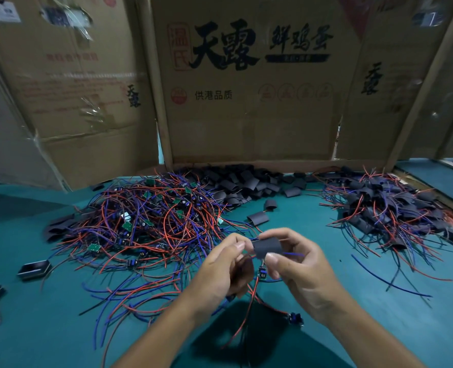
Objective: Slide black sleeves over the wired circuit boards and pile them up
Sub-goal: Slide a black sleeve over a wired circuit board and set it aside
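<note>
Head view: at lower centre of the frame a black sleeve (266, 247) sits pinched between both hands, raised above the teal table (34, 328). Right hand (297, 272) grips it, thumb on the near face and fingers curled behind; left hand (226, 266) pinches at the sleeve's left mouth, where red and blue wires (249, 293) enter and trail down toward us. A blue lead pokes out of the right end. We cannot see the board itself, so we judge it is inside or just entering: the sleeving step is under way. Next move, as we read it, calls for pushing the sleeve fully home over the board while holding the wires taut, then dropping the piece on the finished pile (390, 208) at right centre, where sleeved boards lie with wires splayed. Left of centre lies the tangle of bare green boards (145, 216), much larger, so plenty remains. Loose empty sleeves (246, 181) are heaped at the rear centre against the cardboard box wall (246, 123). Two small black trays (33, 269) lie at the left edge.
</note>
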### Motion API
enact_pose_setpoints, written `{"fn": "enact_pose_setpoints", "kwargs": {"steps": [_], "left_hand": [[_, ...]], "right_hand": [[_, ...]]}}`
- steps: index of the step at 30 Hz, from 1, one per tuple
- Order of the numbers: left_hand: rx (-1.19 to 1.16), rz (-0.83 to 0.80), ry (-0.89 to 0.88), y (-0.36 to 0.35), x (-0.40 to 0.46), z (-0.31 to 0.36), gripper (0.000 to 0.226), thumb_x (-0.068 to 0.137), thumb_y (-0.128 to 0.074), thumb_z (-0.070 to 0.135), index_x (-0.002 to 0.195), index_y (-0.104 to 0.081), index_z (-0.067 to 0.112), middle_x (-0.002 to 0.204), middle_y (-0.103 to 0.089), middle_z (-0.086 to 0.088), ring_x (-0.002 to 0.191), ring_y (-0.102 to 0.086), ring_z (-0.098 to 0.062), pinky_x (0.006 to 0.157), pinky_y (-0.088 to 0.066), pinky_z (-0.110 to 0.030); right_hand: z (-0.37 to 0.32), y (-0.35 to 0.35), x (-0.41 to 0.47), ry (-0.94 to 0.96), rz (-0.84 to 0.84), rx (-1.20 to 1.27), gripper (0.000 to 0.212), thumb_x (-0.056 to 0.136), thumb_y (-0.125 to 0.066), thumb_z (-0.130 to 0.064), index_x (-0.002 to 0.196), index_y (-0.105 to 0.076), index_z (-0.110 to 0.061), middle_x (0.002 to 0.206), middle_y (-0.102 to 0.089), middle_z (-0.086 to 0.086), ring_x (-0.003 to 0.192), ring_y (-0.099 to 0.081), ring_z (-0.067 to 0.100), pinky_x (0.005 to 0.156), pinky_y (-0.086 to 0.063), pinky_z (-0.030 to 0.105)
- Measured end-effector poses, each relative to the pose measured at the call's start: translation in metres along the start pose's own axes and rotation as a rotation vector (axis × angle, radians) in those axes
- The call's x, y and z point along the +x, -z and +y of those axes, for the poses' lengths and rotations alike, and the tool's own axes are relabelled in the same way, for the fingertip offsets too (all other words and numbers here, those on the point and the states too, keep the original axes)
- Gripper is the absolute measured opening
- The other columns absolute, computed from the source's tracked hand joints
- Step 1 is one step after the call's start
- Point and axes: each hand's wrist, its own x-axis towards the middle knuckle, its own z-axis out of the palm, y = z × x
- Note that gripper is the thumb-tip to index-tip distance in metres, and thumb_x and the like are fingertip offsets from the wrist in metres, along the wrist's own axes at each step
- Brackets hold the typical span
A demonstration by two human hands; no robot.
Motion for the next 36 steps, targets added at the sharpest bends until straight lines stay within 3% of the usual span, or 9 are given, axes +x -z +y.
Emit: {"fn": "enact_pose_setpoints", "kwargs": {"steps": [3,6,10,14,17,22,28,33,36], "left_hand": [[0.000,-0.009,0.023,-0.007,-0.001,-0.004,0.029,0.092,-0.036,0.031,0.100,-0.045,0.005,0.061,-0.054,-0.015,0.045,-0.029,-0.015,0.047,-0.020,-0.032],[-0.020,0.054,0.096,-0.007,0.001,-0.008,0.021,0.087,-0.038,0.035,0.092,-0.050,0.018,0.061,-0.048,-0.005,0.048,-0.039,-0.014,0.048,-0.032,-0.025],[0.012,0.055,0.104,-0.002,0.003,-0.008,0.023,0.098,-0.036,0.029,0.104,-0.049,0.011,0.080,-0.050,-0.022,0.059,-0.054,-0.021,0.052,-0.040,-0.025],[0.584,-0.085,0.030,0.037,-0.001,0.014,0.017,0.092,-0.058,0.033,0.105,-0.060,0.023,0.097,-0.066,0.007,0.090,-0.060,-0.008,0.084,-0.047,-0.022],[0.920,-0.291,0.054,0.058,-0.008,0.020,0.025,0.083,-0.075,0.043,0.100,-0.061,0.031,0.097,-0.064,0.016,0.091,-0.058,-0.004,0.082,-0.044,-0.015],[1.201,-0.301,-0.021,0.047,0.000,0.002,0.023,0.082,-0.075,0.046,0.091,-0.058,0.032,0.093,-0.057,0.013,0.087,-0.051,-0.008,0.082,-0.045,-0.028],[1.143,-0.249,-0.100,0.039,0.001,-0.006,0.018,0.087,-0.072,0.040,0.089,-0.064,0.024,0.087,-0.060,0.005,0.081,-0.053,-0.011,0.078,-0.046,-0.031],[0.857,-0.084,-0.123,0.039,-0.001,0.004,0.015,0.086,-0.077,0.027,0.084,-0.064,0.021,0.074,-0.065,0.011,0.068,-0.056,0.001,0.067,-0.044,-0.017],[0.698,-0.012,-0.136,0.035,0.000,0.008,0.015,0.085,-0.078,0.021,0.087,-0.064,0.016,0.075,-0.067,0.000,0.068,-0.059,-0.012,0.068,-0.050,-0.028]], "right_hand": [[0.010,-0.010,0.001,-0.029,-0.006,0.122,0.036,0.068,-0.079,-0.014,0.101,-0.069,-0.006,0.077,-0.063,0.008,0.053,-0.040,0.014,0.051,-0.034,0.023],[0.010,-0.011,0.000,-0.025,-0.021,-0.007,0.030,0.074,-0.073,-0.005,0.103,-0.065,-0.002,0.074,-0.065,0.001,0.053,-0.045,0.008,0.049,-0.034,0.019],[0.010,-0.011,0.001,-0.014,-0.017,-0.077,0.027,0.076,-0.067,0.000,0.103,-0.064,-0.001,0.073,-0.065,-0.003,0.052,-0.049,0.006,0.050,-0.038,0.014],[0.014,-0.008,0.004,-0.052,0.044,-0.193,0.023,0.073,-0.068,-0.008,0.096,-0.068,-0.008,0.067,-0.060,-0.002,0.049,-0.041,0.014,0.046,-0.035,0.024],[0.015,-0.006,0.005,-0.108,0.064,-0.142,0.027,0.073,-0.074,-0.011,0.097,-0.064,-0.004,0.061,-0.057,0.004,0.047,-0.044,0.018,0.045,-0.037,0.026],[0.019,-0.003,0.006,-0.155,0.068,-0.203,0.040,0.073,-0.075,-0.021,0.102,-0.061,0.001,0.059,-0.059,0.010,0.048,-0.051,0.022,0.047,-0.039,0.027],[0.023,0.000,0.006,-0.208,0.053,-0.230,0.040,0.072,-0.073,-0.026,0.099,-0.061,0.001,0.060,-0.057,0.008,0.048,-0.053,0.016,0.048,-0.040,0.022],[0.021,0.003,0.006,-0.178,0.038,-0.160,0.044,0.072,-0.074,-0.018,0.105,-0.056,0.005,0.066,-0.065,0.009,0.054,-0.060,0.022,0.047,-0.043,0.023],[0.019,0.005,0.006,-0.168,0.020,-0.078,0.043,0.074,-0.072,-0.013,0.109,-0.054,0.004,0.070,-0.067,0.009,0.059,-0.064,0.024,0.048,-0.045,0.023]]}}
